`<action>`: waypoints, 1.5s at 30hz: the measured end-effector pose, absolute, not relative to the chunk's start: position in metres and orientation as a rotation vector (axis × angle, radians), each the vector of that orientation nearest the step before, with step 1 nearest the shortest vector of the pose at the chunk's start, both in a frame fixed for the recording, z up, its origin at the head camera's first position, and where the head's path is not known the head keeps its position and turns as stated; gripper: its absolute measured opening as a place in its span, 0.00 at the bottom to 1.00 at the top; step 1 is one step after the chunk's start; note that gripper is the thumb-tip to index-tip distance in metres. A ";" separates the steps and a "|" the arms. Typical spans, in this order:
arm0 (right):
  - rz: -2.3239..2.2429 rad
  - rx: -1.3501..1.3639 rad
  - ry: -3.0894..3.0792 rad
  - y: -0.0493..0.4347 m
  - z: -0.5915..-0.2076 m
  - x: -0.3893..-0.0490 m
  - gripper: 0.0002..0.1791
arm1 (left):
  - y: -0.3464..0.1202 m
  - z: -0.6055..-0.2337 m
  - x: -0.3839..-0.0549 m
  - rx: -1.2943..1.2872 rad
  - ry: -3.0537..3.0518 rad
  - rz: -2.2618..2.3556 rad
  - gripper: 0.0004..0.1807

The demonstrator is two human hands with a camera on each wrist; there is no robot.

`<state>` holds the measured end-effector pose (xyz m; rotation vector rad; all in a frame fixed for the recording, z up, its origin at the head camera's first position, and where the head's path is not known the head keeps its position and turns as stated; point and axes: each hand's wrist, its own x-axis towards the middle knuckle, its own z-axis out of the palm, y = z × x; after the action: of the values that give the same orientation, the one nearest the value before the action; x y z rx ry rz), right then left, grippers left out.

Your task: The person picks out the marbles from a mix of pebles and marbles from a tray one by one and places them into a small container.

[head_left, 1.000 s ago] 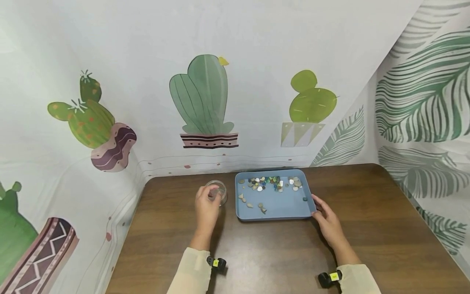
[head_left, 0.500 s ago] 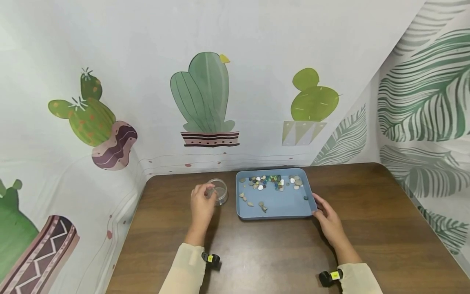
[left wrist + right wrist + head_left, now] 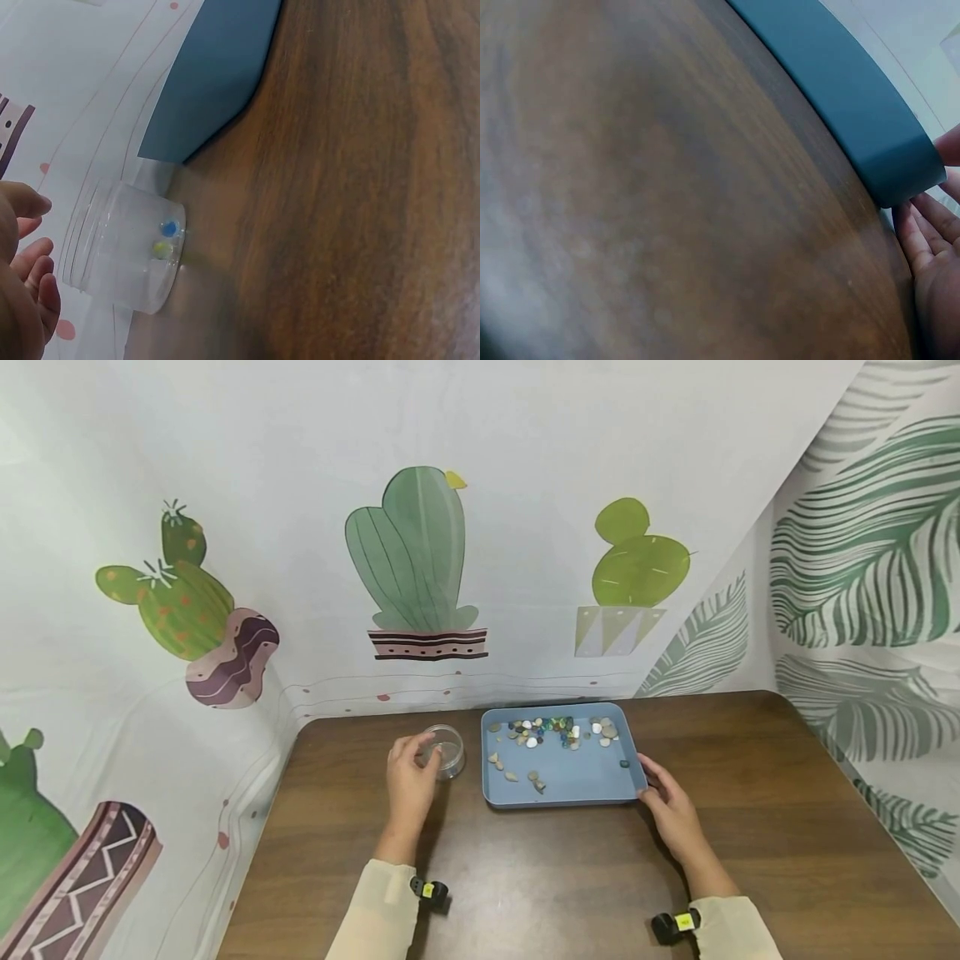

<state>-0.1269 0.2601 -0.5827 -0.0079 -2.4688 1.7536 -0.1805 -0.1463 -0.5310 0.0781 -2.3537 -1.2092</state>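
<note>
A clear jar (image 3: pixel 450 758) stands left of the blue tray (image 3: pixel 577 777). In the left wrist view, a blue marble (image 3: pixel 169 228) and a yellow-green marble (image 3: pixel 162 249) lie at the bottom of the jar. My left hand (image 3: pixel 410 785) is at the left side of the jar's rim, thumb and fingers apart with nothing between them. At the tray's right end, my right hand (image 3: pixel 675 822) grips the near corner, thumb on the near side, fingers along the outer wall. Glass marbles (image 3: pixel 555 725) and pebbles (image 3: pixel 607 732) are gathered along the tray's far side.
Several tan shell-like pieces (image 3: pixel 510 777) lie in the tray's left and near part. One dark green stone (image 3: pixel 624 763) sits by its right wall. Behind the brown wooden table (image 3: pixel 540 877) hangs a white cloth (image 3: pixel 525 568) printed with cacti.
My left hand has drawn back to the left from over the jar's mouth to beside its rim, fingers parted. The right hand stays at the tray's corner.
</note>
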 end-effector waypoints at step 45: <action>1.732 -0.048 -2.499 0.261 -0.588 -0.128 0.29 | -0.074 -0.524 -0.179 -0.377 -2.537 -1.217 0.11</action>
<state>-0.1279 0.2614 -0.5881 -0.0482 -2.4992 1.7319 -0.1792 -0.0739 -0.5239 -0.3769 -2.5370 -1.2166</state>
